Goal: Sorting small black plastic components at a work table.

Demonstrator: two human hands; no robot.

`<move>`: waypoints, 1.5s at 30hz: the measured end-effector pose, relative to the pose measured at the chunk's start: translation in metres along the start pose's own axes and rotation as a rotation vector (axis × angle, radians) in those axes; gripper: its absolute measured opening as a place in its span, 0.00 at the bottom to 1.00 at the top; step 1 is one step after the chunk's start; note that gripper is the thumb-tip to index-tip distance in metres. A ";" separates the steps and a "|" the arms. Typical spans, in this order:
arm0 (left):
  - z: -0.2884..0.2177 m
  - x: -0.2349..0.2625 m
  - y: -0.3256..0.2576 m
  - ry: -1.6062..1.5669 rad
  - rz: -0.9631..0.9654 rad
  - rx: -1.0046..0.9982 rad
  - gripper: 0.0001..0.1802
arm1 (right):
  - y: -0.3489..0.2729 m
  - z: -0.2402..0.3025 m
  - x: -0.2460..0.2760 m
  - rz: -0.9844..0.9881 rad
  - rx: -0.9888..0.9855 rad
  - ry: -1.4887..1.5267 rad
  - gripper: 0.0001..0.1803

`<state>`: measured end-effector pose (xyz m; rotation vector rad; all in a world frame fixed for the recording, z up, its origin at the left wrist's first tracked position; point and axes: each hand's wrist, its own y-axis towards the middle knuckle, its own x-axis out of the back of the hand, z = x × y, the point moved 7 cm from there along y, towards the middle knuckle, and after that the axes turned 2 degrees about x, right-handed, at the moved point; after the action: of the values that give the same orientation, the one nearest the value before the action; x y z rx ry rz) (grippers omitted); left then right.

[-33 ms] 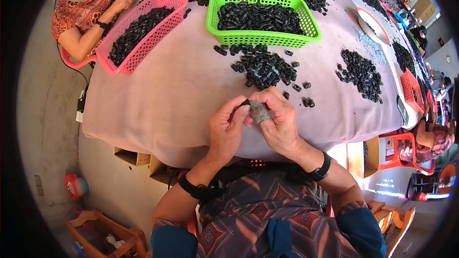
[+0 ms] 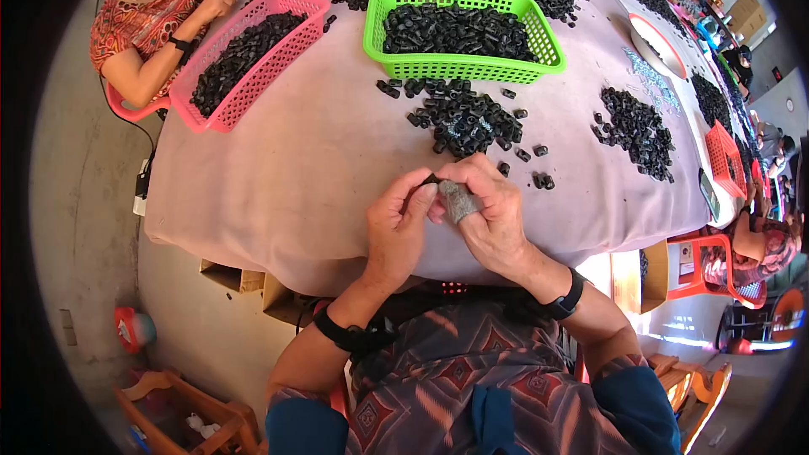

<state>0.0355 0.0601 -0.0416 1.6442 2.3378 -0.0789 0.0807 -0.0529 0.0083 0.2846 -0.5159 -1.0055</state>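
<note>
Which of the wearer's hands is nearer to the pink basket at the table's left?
Left. The left hand is below and right of the pink basket in the picture; the right hand is farther right.

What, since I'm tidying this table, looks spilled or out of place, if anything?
A few black pieces lie apart from the pile before the green basket, just beyond the right hand. They look like strays, though similar pieces also lie loose elsewhere, so this may be normal.

Fingers [image 2: 419,206] pinching black piece [image 2: 431,179], green basket [image 2: 459,69], pinkish tablecloth [image 2: 295,152]
</note>
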 end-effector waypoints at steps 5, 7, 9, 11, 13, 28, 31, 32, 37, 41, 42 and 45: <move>0.001 0.007 0.003 0.011 -0.013 0.018 0.12 | 0.008 0.004 0.004 0.089 -0.015 -0.125 0.20; 0.003 0.007 0.004 -0.088 -0.025 0.061 0.13 | 0.018 -0.002 0.015 0.137 -0.043 -0.167 0.19; 0.005 0.010 0.006 -0.095 -0.042 0.073 0.13 | 0.030 -0.005 0.031 0.094 -0.035 -0.425 0.18; 0.005 0.009 0.007 -0.103 -0.057 0.082 0.13 | 0.040 -0.021 0.043 0.115 0.008 -0.556 0.18; 0.009 0.007 0.007 -0.044 -0.026 0.136 0.13 | 0.042 -0.028 0.041 0.138 0.053 -0.681 0.18; 0.012 0.005 0.006 0.077 -0.005 0.062 0.12 | 0.039 -0.037 0.028 0.304 0.127 -0.889 0.19; 0.015 0.006 0.007 0.019 -0.020 0.074 0.12 | 0.035 -0.040 0.043 0.292 0.069 -0.838 0.17; 0.016 0.007 0.009 0.018 -0.021 0.075 0.12 | 0.033 -0.038 0.046 0.298 0.069 -0.831 0.17; 0.014 0.017 0.016 0.126 -0.032 -0.100 0.12 | 0.038 -0.037 0.065 0.218 0.025 -0.712 0.18; 0.008 0.020 0.017 0.015 -0.054 -0.113 0.12 | 0.044 -0.028 0.063 0.186 0.007 -0.525 0.18; 0.006 0.020 0.016 0.001 -0.056 -0.095 0.12 | 0.044 -0.029 0.060 0.185 0.007 -0.524 0.18; 0.005 0.018 0.015 -0.018 -0.067 -0.058 0.12 | 0.046 -0.028 0.038 0.250 0.063 -0.439 0.18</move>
<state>0.0451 0.0812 -0.0498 1.5326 2.3585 -0.0397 0.1459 -0.0619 0.0162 0.0487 -0.9585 -0.8076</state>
